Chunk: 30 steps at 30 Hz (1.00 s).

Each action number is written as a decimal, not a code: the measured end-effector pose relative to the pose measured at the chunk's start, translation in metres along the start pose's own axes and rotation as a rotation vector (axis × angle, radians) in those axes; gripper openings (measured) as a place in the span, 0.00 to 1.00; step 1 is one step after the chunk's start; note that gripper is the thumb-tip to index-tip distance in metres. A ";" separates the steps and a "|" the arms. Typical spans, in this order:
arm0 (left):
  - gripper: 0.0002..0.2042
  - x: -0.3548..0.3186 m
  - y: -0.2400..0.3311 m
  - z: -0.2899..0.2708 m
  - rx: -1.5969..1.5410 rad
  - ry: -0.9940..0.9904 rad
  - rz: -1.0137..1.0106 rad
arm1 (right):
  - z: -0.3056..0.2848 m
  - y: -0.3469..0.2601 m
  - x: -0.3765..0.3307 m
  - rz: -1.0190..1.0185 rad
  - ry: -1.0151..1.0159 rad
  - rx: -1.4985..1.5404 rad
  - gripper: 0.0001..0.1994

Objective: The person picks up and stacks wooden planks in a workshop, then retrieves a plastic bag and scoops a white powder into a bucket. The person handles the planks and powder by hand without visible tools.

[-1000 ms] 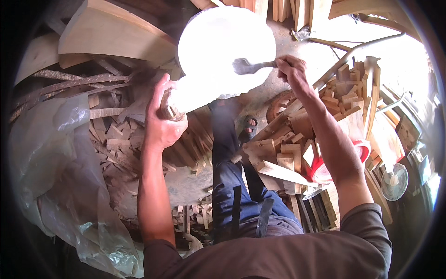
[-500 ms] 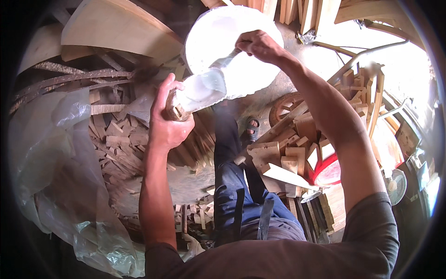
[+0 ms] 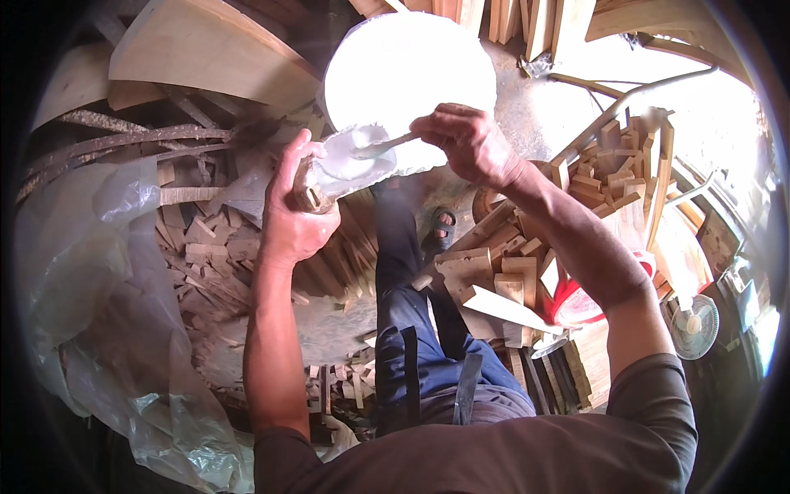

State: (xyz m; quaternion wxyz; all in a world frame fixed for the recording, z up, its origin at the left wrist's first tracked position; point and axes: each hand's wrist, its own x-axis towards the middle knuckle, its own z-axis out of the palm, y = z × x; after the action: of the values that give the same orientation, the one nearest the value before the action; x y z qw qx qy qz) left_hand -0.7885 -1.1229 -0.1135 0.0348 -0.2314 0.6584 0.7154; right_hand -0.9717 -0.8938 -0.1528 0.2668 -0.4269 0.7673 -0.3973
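Wood offcuts point(image 3: 218, 255) litter the ground below. At left, the left hand point(image 3: 292, 218) is wrapped tight around a wooden piece point(image 3: 311, 191) smeared white; the right hand point(image 3: 465, 142) is clamped on a brush point(image 3: 374, 148) touching that white patch.

- A clear plastic sheet point(image 3: 99, 313) lies crumpled at the left.
- Small wood offcuts point(image 3: 210, 255) are heaped beside it.
- Curved wooden boards point(image 3: 206, 49) lean at the upper left.
- Stacked wood blocks point(image 3: 617, 165) sit at the right.
- A red basin point(image 3: 576, 305) stands near a white fan point(image 3: 695, 325).
- A sandal point(image 3: 442, 226) rests on the floor.
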 end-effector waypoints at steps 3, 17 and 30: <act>0.46 -0.006 -0.003 -0.005 -0.059 0.000 -0.003 | 0.006 0.019 -0.014 -0.225 -0.015 -0.127 0.19; 0.43 -0.015 -0.012 -0.009 -0.076 0.074 0.015 | -0.022 0.013 -0.081 0.161 0.045 -0.108 0.15; 0.41 -0.022 -0.023 -0.011 0.089 0.114 0.097 | 0.008 0.033 -0.013 0.767 -0.017 0.352 0.11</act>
State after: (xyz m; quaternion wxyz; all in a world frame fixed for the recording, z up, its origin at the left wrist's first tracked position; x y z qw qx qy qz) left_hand -0.7572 -1.1249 -0.1266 -0.0272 -0.2381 0.7009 0.6718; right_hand -0.9737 -0.8746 -0.1834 0.4705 -0.0614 0.7889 -0.3905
